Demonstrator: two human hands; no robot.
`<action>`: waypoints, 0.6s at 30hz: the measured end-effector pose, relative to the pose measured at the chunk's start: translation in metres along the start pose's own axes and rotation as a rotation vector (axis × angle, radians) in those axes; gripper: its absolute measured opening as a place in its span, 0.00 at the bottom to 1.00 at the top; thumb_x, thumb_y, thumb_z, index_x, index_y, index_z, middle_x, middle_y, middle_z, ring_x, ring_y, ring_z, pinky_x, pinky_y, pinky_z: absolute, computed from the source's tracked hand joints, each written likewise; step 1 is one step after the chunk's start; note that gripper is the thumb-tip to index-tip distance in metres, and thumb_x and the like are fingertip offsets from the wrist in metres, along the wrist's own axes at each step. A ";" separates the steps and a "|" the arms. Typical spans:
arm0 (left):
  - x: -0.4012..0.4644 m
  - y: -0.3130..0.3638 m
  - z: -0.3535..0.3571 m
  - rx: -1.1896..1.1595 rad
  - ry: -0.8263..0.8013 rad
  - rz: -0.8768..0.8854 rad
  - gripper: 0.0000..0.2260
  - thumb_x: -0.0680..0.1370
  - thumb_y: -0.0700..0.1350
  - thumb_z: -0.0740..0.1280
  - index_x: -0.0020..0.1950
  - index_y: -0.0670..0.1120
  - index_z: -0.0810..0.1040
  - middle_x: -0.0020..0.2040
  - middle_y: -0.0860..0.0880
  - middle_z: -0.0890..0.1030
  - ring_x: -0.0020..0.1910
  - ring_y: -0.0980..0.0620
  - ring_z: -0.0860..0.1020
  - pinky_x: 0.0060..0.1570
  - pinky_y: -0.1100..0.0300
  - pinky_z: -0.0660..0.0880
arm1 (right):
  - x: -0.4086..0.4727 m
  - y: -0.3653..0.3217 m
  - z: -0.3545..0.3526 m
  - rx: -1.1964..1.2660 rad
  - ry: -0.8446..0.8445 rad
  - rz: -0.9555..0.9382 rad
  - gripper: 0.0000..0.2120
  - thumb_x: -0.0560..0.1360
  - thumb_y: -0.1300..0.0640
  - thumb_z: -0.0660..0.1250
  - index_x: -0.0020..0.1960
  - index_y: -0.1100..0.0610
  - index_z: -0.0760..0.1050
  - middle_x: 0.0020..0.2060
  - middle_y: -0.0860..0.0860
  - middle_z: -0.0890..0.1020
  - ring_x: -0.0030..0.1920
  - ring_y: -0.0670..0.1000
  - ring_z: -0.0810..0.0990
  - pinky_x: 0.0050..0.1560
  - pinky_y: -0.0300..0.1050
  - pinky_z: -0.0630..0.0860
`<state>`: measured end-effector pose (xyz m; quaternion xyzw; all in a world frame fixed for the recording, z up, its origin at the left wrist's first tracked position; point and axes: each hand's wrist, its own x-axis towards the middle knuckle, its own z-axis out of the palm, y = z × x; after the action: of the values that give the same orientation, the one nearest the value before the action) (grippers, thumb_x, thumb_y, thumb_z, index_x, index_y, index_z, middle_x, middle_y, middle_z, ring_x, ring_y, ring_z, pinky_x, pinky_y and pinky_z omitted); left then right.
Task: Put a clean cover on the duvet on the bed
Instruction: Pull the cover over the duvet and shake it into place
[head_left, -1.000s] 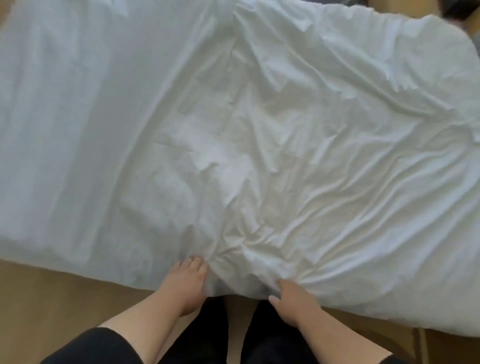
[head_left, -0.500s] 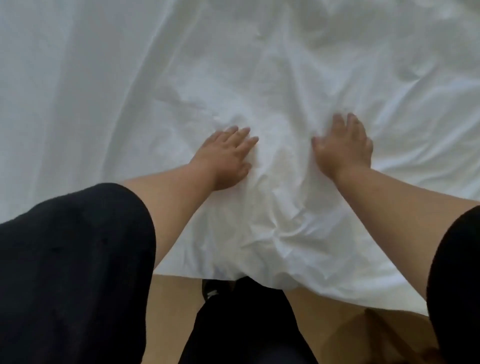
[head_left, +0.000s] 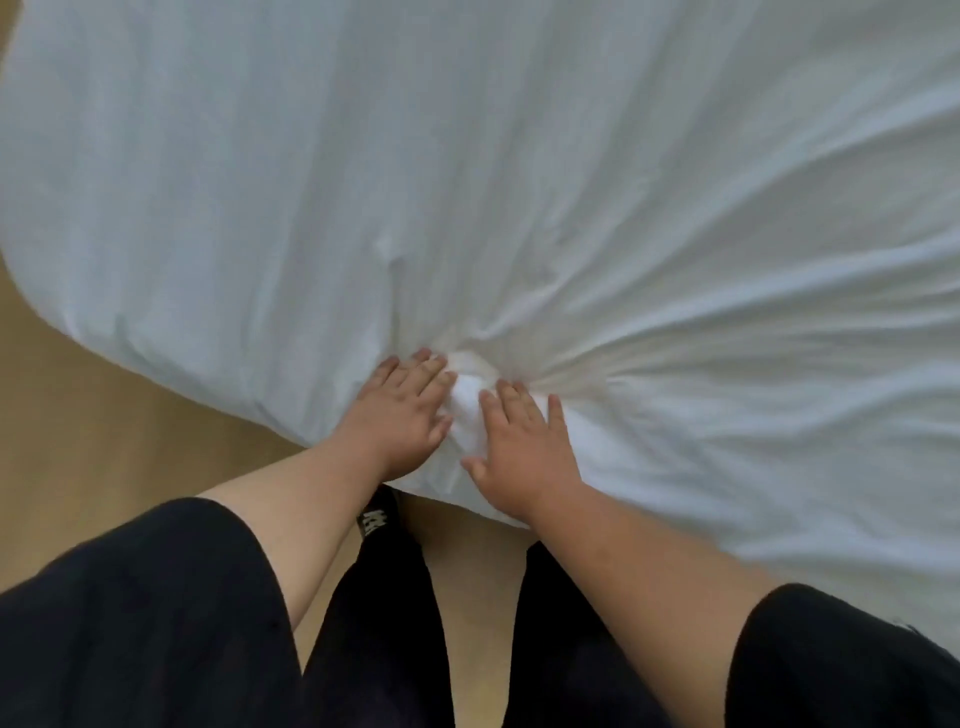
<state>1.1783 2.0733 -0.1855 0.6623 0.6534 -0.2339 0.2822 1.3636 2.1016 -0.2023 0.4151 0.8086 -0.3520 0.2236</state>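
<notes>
- The wooden floor (head_left: 93, 415) shows tan at the left of the white duvet cover (head_left: 467, 182), and again as a narrow strip between the person's dark trouser legs (head_left: 395, 623) below the cover's near edge.
- The white duvet cover lies spread over the bed and fills most of the view; whether the duvet is inside it cannot be told, since only smooth white cloth shows.
- Its near edge runs on a slant, high at the left beside the floor and low at the right, so the cover's long axis seems to stretch from the near left toward the far right.
- The left corner of the cover is rounded and puffed, overhanging the floor.
- The left hand (head_left: 402, 410) lies flat on the cover just inside its near edge, fingers straight and close together, pressing the cloth.
- Between the two hands a small bunch of cloth (head_left: 467, 400) stands up, touching both.
- The right hand (head_left: 524, 447) lies flat just beside the bunch, fingers straight and slightly spread, thumb out toward the left hand.
- Creases fan from the bunch toward the right side of the cover.
- Dark sleeves (head_left: 130, 613) cover both upper arms below the cover's edge.
</notes>
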 end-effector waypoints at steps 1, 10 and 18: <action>-0.003 -0.011 -0.003 -0.032 0.068 0.036 0.27 0.83 0.56 0.52 0.81 0.48 0.58 0.81 0.48 0.57 0.81 0.50 0.51 0.77 0.52 0.43 | 0.003 -0.006 -0.007 0.038 0.066 0.034 0.37 0.81 0.39 0.57 0.82 0.54 0.47 0.82 0.55 0.49 0.82 0.55 0.46 0.79 0.60 0.43; -0.002 -0.245 -0.009 0.037 0.142 -0.161 0.43 0.77 0.71 0.53 0.82 0.48 0.42 0.82 0.47 0.41 0.80 0.43 0.40 0.78 0.44 0.39 | 0.113 -0.156 -0.047 0.204 0.288 0.308 0.44 0.78 0.31 0.55 0.83 0.51 0.41 0.82 0.55 0.41 0.81 0.55 0.39 0.80 0.58 0.41; -0.025 -0.331 0.056 0.216 -0.028 0.120 0.44 0.78 0.71 0.48 0.78 0.45 0.31 0.80 0.43 0.33 0.79 0.45 0.33 0.77 0.49 0.34 | 0.122 -0.262 0.062 0.083 0.019 0.390 0.54 0.74 0.26 0.57 0.82 0.59 0.36 0.81 0.58 0.37 0.81 0.55 0.34 0.78 0.63 0.36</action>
<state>0.8501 2.0127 -0.2320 0.7233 0.5797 -0.2950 0.2318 1.0832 2.0112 -0.2224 0.5762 0.6997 -0.3308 0.2627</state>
